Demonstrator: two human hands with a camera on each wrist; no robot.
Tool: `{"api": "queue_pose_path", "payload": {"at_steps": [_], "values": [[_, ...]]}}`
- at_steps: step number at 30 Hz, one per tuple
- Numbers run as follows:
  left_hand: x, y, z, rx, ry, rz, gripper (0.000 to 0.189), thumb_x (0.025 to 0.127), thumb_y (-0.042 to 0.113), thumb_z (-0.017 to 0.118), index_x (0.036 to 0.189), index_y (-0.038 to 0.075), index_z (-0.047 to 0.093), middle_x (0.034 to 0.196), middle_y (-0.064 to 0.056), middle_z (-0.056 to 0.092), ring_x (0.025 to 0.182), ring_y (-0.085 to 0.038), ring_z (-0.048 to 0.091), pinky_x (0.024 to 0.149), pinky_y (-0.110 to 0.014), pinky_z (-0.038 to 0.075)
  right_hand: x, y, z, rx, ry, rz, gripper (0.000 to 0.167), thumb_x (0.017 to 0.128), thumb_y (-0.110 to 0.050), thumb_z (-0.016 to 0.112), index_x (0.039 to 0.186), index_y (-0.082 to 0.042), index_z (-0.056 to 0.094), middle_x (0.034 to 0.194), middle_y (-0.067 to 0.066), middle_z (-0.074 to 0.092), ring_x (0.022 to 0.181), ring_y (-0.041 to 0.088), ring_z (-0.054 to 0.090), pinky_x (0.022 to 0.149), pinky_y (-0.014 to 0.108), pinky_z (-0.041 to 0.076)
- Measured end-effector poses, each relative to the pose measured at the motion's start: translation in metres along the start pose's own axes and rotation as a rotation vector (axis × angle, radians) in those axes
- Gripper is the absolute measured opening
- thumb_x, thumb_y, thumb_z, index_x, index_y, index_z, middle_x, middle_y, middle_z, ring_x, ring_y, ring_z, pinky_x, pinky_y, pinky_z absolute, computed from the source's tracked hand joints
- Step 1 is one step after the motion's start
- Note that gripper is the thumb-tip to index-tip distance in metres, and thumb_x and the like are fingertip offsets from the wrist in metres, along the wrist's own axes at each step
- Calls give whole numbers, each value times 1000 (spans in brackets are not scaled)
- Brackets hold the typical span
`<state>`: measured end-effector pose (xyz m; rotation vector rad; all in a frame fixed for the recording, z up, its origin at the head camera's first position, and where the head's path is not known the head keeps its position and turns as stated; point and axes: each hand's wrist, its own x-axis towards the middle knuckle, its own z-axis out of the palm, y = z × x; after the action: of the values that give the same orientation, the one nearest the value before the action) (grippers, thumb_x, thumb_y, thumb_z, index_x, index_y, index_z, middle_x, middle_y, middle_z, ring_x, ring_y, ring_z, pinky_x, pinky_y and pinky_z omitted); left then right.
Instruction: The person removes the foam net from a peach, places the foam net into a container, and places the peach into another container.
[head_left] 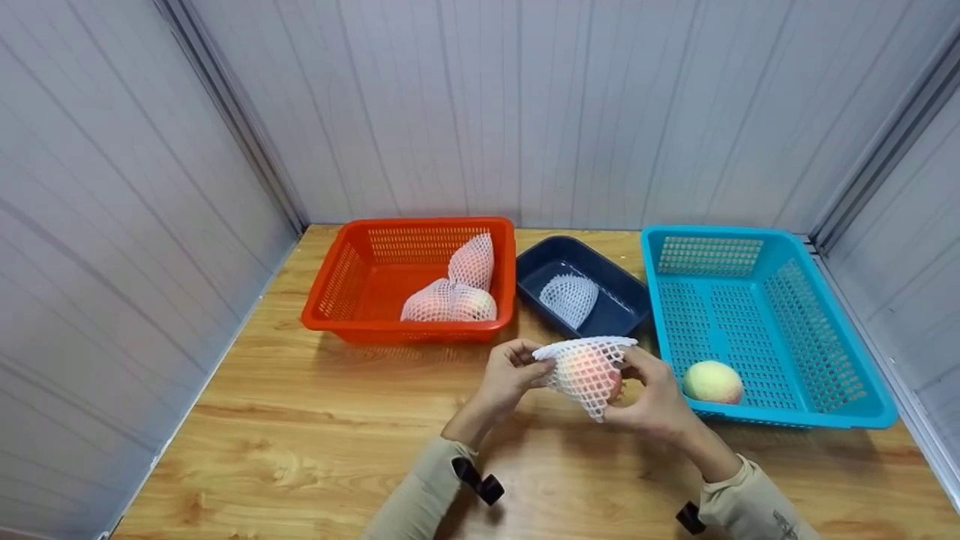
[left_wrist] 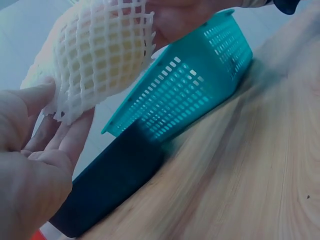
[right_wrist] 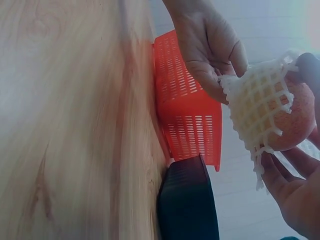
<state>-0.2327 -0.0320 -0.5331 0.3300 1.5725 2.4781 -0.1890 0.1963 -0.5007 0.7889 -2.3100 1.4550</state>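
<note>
A peach (right_wrist: 298, 117) is partly covered by a white foam net (head_left: 581, 367), held up over the front of the table. My left hand (head_left: 511, 375) pinches the net's left edge between thumb and fingers. On the other side my right hand (head_left: 658, 396) grips the peach and net, its fingers at the net's rim. Bare pinkish skin shows on the peach's right side in the right wrist view. Nearest behind the hands is a dark blue tray (head_left: 615, 292) with another white foam net (head_left: 568, 298) lying in it.
To the left stands a red basket (head_left: 409, 325) with three net-covered peaches (head_left: 472, 264) in its right part. A turquoise basket (head_left: 765, 322) on the right holds one bare peach (head_left: 712, 382) at its front left corner. Pale panel walls (head_left: 480, 112) enclose the wooden table (head_left: 300, 435).
</note>
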Motion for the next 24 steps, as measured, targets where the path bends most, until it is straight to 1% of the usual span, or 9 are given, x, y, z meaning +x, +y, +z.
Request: {"api": "queue_pose_path", "payload": {"at_steps": [2, 5, 9, 12, 15, 17, 19, 21, 24], "values": [[0, 0, 0, 26, 21, 1, 17, 80, -13, 68, 91, 0, 69, 80, -9, 67, 69, -16, 62, 59, -26, 55, -1, 2, 0, 5, 8, -32, 65, 55, -4, 89, 113, -10, 63, 105, -1, 62, 90, 17, 60, 74, 28, 54], [-1, -1, -1, 54, 32, 0, 18, 79, -12, 70, 96, -6, 69, 83, -11, 68, 70, -16, 63, 60, -25, 54, -2, 3, -1, -6, 19, -68, 68, 53, -4, 90, 115, -9, 63, 106, 1, 63, 90, 17, 61, 73, 30, 55], [-2, 0, -3, 88, 31, 23, 24, 78, -7, 74, 101, -11, 68, 84, -12, 68, 70, -16, 62, 60, -25, 54, -3, 3, -1, -23, 24, -64, 71, 52, -2, 89, 117, -9, 62, 108, 1, 63, 91, 16, 61, 72, 33, 56], [-2, 2, -5, 120, 34, 47, 23, 77, -5, 75, 98, -10, 70, 81, -10, 68, 68, -15, 61, 59, -25, 53, -3, -4, -3, -26, 29, -66, 71, 51, 3, 87, 117, -5, 62, 108, 4, 63, 91, 17, 61, 72, 34, 56], [-1, 4, -6, 142, 39, 65, 20, 76, -6, 74, 96, -8, 71, 80, -8, 68, 67, -13, 60, 58, -24, 52, -2, -19, -6, -22, 42, -91, 69, 51, 7, 85, 115, 1, 62, 109, 9, 63, 91, 17, 61, 72, 33, 56], [0, 6, -6, 153, 41, 78, 20, 77, -8, 72, 97, -11, 70, 81, -7, 69, 67, -12, 60, 58, -24, 51, -2, -29, -9, -17, 50, -106, 68, 52, 9, 84, 115, 6, 61, 109, 13, 63, 92, 17, 61, 72, 32, 55], [-1, 8, -6, 169, 41, 96, 22, 78, -10, 69, 99, -15, 67, 80, -6, 69, 67, -12, 60, 58, -23, 51, -2, -36, -12, -12, 59, -117, 67, 52, 9, 84, 115, 8, 60, 110, 16, 63, 93, 15, 60, 72, 29, 55], [-3, 11, -6, 194, 36, 111, 24, 79, -11, 68, 102, -19, 63, 79, -4, 69, 66, -11, 59, 58, -24, 51, -3, -38, -13, -7, 61, -116, 67, 52, 10, 84, 114, 10, 60, 109, 18, 63, 94, 13, 60, 72, 27, 54], [-10, 20, -1, 236, 31, 136, 24, 81, -11, 67, 102, -21, 60, 77, -2, 67, 65, -11, 59, 58, -23, 51, -6, -39, -15, 1, 56, -119, 67, 52, 9, 84, 114, 10, 59, 109, 19, 63, 96, 13, 59, 73, 23, 53]]}}
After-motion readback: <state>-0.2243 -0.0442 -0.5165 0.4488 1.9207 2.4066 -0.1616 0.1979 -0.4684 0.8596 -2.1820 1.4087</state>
